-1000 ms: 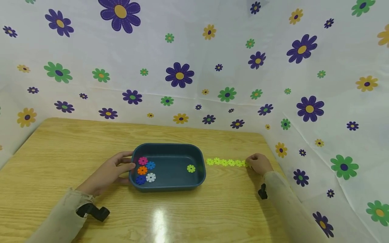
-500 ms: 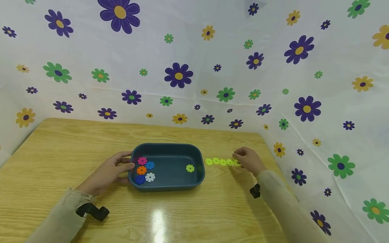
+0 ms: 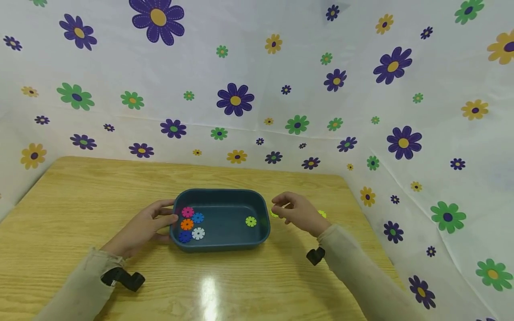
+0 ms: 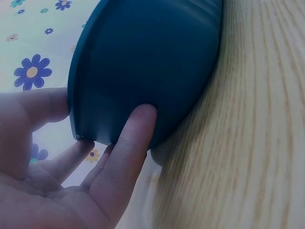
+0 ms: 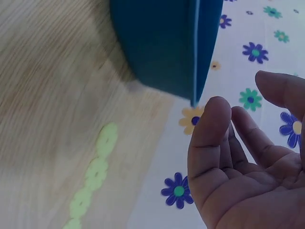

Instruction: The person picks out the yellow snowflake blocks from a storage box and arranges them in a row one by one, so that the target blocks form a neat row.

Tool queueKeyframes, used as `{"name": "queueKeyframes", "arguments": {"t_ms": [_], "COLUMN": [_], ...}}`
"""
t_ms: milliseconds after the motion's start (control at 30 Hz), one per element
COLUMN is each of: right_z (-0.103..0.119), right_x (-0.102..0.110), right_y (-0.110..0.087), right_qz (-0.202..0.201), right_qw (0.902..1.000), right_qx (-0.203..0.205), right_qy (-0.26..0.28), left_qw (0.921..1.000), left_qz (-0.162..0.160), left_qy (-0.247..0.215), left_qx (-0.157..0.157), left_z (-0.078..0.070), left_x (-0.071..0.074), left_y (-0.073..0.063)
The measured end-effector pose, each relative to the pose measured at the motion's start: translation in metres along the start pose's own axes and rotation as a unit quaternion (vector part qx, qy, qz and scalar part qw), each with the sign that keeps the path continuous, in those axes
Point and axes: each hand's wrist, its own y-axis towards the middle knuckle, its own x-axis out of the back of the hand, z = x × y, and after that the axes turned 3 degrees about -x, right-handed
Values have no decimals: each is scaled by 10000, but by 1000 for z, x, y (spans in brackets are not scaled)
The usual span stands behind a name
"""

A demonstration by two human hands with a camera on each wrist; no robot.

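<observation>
A dark blue-green plastic tray point(image 3: 220, 248) stands on the table. My left hand point(image 3: 143, 228) grips its left end, thumb over the rim and fingers against the outer wall point(image 4: 143, 57). Right of the tray, my right hand point(image 3: 299, 214) hovers with loosely bent fingers and nothing between them. Below it runs a row of yellow-green notched discs point(image 5: 96, 172), mostly hidden by the hand in the head view. Inside the tray at left lie a pink disc point(image 3: 188, 211), an orange disc point(image 3: 187, 224), a white disc point(image 3: 198, 233) and blue ones. One yellow-green disc point(image 3: 250, 221) lies at right.
The tray and discs are on a wooden table point(image 3: 249, 285). White cloth point(image 3: 192, 71) printed with flowers hangs behind the table and along its right side. Both wrists wear a small black camera mount point(image 3: 316, 256).
My right hand has left the far end of the yellow-green row and moved left over it, toward the tray's right end. The left hand and the tray hold their place.
</observation>
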Motion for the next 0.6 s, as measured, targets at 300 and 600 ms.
{"name": "queueKeyframes", "arguments": {"t_ms": [300, 600], "right_z": [23, 47], "right_x": [-24, -54], "right_y": [7, 16], "right_qz": [266, 701], "right_qw": [9991, 9966], "right_qx": [146, -100], "right_qy": [-287, -424], "left_qw": [10000, 9999], "left_qz": [11, 22], "left_qy": [-74, -112], "left_qx": [-1, 20], "left_z": [2, 4], "left_x": [0, 1], "left_y": [0, 3]}}
